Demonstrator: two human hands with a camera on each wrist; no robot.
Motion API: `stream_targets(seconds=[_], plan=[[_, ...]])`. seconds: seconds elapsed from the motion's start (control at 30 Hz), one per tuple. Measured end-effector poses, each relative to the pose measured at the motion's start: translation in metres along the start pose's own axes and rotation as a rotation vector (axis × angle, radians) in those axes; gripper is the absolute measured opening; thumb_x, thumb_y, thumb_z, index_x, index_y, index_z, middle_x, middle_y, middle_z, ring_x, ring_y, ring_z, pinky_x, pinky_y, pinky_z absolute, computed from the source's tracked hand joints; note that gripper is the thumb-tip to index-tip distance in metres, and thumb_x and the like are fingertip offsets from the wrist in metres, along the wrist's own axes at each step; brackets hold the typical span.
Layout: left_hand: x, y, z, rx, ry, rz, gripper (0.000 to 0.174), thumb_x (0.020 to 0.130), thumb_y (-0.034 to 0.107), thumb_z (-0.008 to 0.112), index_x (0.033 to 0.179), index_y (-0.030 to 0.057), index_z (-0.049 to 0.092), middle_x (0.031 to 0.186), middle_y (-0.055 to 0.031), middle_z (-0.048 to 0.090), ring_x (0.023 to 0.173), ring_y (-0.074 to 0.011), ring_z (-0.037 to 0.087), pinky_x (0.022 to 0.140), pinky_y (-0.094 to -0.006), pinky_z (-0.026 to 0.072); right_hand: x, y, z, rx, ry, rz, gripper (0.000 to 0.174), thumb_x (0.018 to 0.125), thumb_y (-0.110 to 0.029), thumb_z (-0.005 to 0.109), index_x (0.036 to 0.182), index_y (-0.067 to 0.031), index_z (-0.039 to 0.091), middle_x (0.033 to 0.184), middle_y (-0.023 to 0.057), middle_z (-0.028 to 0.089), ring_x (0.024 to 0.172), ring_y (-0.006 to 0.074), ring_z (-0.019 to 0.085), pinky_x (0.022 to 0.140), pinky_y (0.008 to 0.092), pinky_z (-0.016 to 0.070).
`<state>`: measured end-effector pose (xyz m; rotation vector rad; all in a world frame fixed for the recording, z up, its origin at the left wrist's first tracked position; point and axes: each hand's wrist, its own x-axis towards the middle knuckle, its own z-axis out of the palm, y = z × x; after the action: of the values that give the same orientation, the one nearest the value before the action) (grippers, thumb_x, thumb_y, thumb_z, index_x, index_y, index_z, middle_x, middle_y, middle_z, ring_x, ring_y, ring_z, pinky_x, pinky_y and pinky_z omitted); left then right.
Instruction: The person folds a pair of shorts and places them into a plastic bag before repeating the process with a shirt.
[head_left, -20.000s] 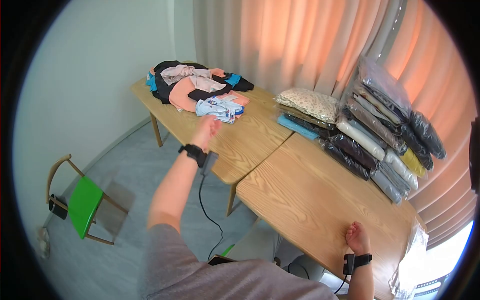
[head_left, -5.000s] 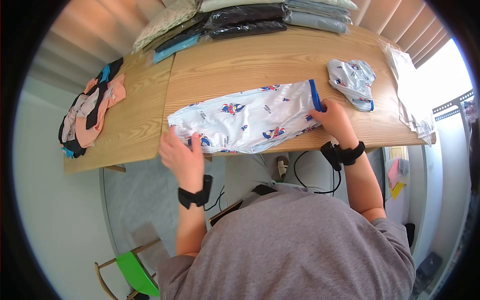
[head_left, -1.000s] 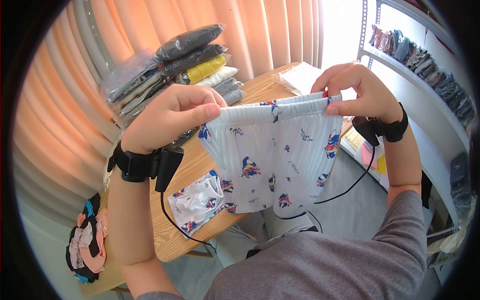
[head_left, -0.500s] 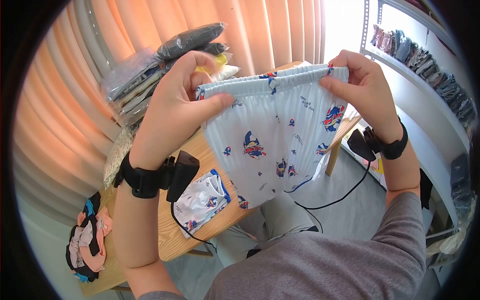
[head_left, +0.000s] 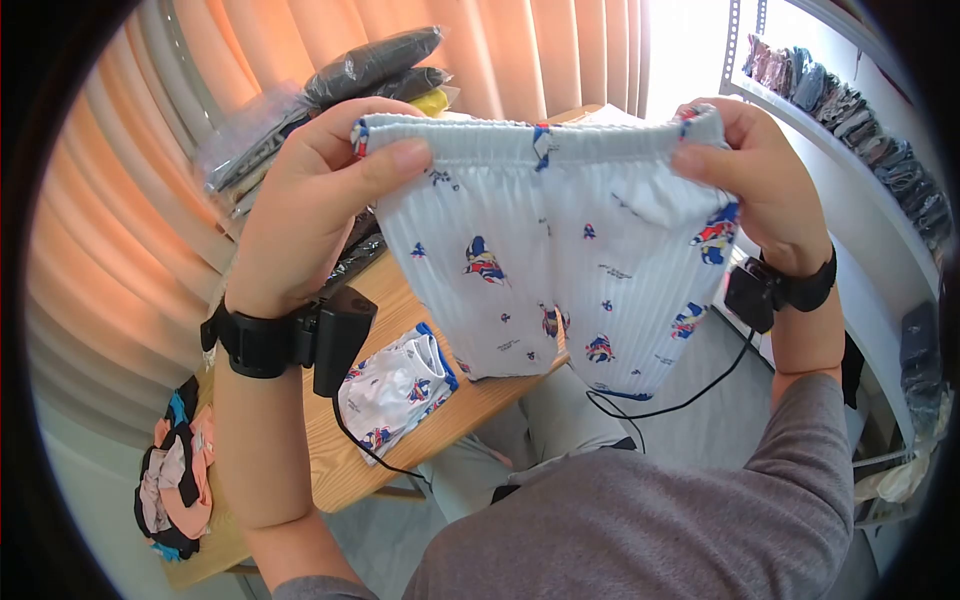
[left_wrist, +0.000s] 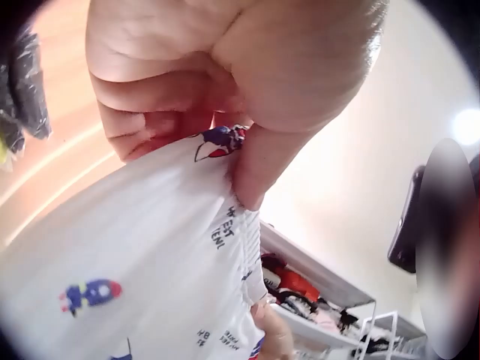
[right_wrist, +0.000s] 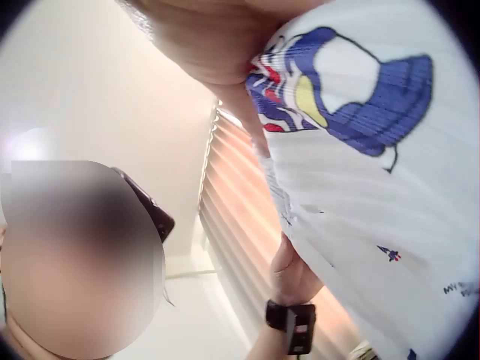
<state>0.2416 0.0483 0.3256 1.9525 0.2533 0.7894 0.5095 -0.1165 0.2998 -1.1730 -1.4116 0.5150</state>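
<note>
A pair of light-blue printed shorts hangs from its gathered elastic waistband, held up in front of the body. My left hand grips one end of the waistband, thumb on the near face. At the other end my right hand grips the band in the same way. Both wrist views show the fabric pinched between thumb and curled fingers, the fingertips partly hidden behind it. Below, a folded garment with the same print and blue trim lies on the wooden table.
Plastic-bagged folded clothes are stacked at the back left. A loose heap of clothes lies at the table's far left. To the right stands a metal shelf lined with packed garments. A cable hangs from the right wrist camera.
Since a second ago, the shorts have risen and their waistband is stretched wider, the hands farther apart. Over the longer span, the printed top was folded and the shorts were picked up.
</note>
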Motion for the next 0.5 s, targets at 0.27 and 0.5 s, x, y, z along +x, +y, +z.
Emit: stream_targets(seconds=[0.27,0.5], plan=[[0.022,-0.023,0.014,-0.403,0.022,-0.101,0.027,0.089,0.016,0.061,0.109,-0.001,0.056,0.097,-0.0061,0.064,0.083,-0.012,0.061,0.075,-0.025,0.0494,0.009,0.02,0.012,0.636,-0.058,0.059,0.027,0.085,-0.012,0.064,0.107,0.0015,0.057,0.094,0.008,0.066,0.079,0.0135,0.066,0.072,0.0261,0.0538],[0.042,-0.062,0.029,0.145,0.312,-0.118,0.018,0.086,0.012,0.06,0.095,-0.0038,0.059,0.087,-0.0056,0.064,0.074,-0.0089,0.059,0.069,-0.0232,0.0477,0.032,0.054,0.054,0.673,0.102,0.154,0.018,0.088,-0.008,0.054,0.101,0.0026,0.059,0.09,0.0075,0.066,0.074,0.0115,0.064,0.068,0.0254,0.052]])
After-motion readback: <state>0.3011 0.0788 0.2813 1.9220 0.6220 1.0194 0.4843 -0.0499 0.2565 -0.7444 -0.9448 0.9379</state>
